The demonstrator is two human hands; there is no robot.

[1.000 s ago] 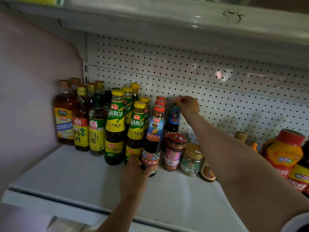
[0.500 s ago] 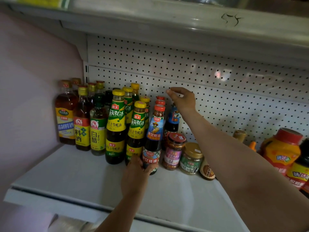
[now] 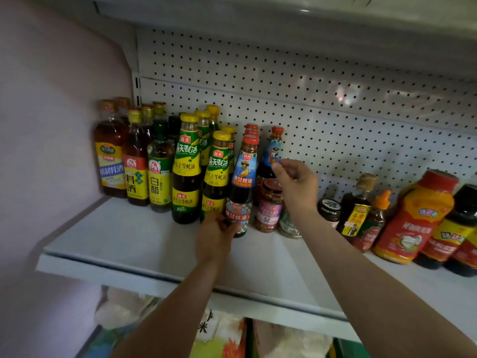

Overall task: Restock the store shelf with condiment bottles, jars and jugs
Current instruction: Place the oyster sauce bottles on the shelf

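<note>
Blue-labelled oyster sauce bottle (image 3: 242, 187) stood upright on the white shelf (image 3: 124, 239), gripped at its base by the left hand (image 3: 215, 235), right hand (image 3: 296, 186) raised beside the rear blue-labelled bottle (image 3: 272, 153), fingers loosely curled, nothing held.

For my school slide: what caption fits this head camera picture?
Left hand grips a red-capped oyster sauce bottle on the shelf.

Shop — pegboard shelf (image 3: 134, 244), stocked bottles (image 3: 187, 169)

Bottles (image 3: 185, 166) crowd the back; shelf (image 3: 124, 236) front lies open
</note>
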